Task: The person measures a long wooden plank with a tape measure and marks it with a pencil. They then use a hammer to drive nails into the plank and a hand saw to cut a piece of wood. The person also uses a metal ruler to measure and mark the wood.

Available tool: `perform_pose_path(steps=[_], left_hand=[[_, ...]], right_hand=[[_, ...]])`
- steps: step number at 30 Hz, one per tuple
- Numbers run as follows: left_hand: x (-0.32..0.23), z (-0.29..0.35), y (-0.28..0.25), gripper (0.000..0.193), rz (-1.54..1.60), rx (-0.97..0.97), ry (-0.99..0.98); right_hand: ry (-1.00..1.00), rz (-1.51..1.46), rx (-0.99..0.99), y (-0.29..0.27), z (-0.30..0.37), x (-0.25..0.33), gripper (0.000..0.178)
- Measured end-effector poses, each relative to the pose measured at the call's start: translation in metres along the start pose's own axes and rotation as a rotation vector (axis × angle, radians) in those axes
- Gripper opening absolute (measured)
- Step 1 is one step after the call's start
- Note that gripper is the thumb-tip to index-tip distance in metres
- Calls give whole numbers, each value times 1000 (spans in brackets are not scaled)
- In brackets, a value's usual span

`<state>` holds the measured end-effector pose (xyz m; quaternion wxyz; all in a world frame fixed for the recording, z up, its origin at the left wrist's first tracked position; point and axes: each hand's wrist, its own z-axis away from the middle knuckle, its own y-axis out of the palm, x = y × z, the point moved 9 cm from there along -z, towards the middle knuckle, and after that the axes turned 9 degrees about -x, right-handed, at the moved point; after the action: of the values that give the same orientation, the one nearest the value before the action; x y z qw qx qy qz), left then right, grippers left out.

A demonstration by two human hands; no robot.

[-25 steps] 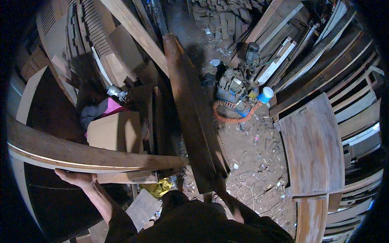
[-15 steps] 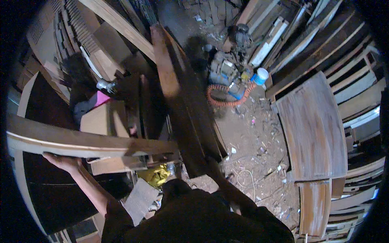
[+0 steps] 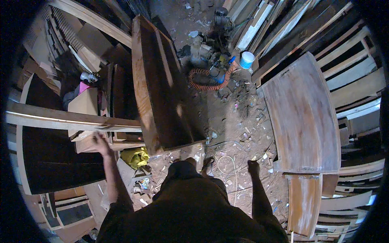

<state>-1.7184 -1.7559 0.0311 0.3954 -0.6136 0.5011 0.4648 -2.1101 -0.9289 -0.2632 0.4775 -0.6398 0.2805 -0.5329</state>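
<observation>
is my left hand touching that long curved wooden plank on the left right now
Cannot tell. In the head view the left hand is blurred, just below the long curved plank; neither contact nor a gap shows plainly.

This is a woodworking shop, crowded and rough. Planks and boards [image 3: 283,24] lean in stacks along the walls, and a large curved wooden panel [image 3: 302,117] lies on the right beside a smaller curved piece [image 3: 304,202]. A long dark wooden frame [image 3: 158,81] stands in the middle. The dirt floor [image 3: 239,133] is strewn with chips and scraps (a thin wire loops across it). A small machine [image 3: 206,48] with a coiled orange hose [image 3: 208,79] sits among the timber.
</observation>
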Motion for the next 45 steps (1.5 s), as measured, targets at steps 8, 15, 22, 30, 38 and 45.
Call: perform_pose_path(steps=[8, 15, 22, 30, 38, 45], left_hand=[[39, 271, 195, 31, 144, 817, -646], [-46, 232, 355, 41, -134, 773, -100], [71, 34, 411, 96, -889, 447, -35], [185, -28, 486, 127, -1196, 311, -236], [230, -52, 463, 124, -1244, 277, -334], [181, -72, 493, 129, -1172, 278, -296]], right_hand=[[-141, -367, -220, -31, -119, 80, 35], [-874, -154, -117, -42, -262, 404, 35], [-555, -838, 392, -108, -349, 639, 43], [-671, -612, 662, 82, -525, 804, 48], [-1011, -391, 747, 209, -572, 929, 50], [-1714, -328, 606, 258, -487, 961, 51]])
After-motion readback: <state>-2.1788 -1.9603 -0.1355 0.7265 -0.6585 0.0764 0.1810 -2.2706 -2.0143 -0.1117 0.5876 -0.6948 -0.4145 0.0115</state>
